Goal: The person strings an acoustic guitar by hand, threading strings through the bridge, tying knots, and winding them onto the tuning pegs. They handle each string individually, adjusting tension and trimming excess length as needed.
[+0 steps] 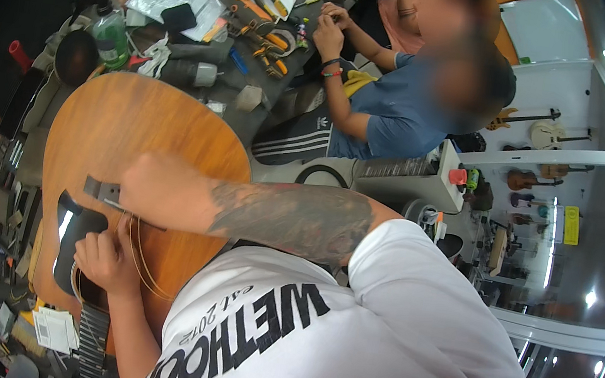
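The guitar [145, 115] lay face up at the left, just in front of the person, its rounded end far and its neck [92, 338] running near. The right hand [154, 186] was bunched over the face beside the bridge [93, 187]; blur hid whether it was clamped on anything. The left hand [105, 253] sat nearer, fingers curled together beside the pickguard [90, 222]; whether they pinched a string could not be told. Loose strings [134, 254] bowed out to the right of it.

The guitar was probably light for its bulk, hollow and stiff, its glossy face slippery and easily scratched or dented. The neck looked the surest hold, with a second hand under the body's edge; the thin face seemed a poor place to press. The strings were likely springy and apt to whip, best pinched close to their ends. Pliers [271, 59] and a green bottle [109, 41] stood on the far surface [274, 91].
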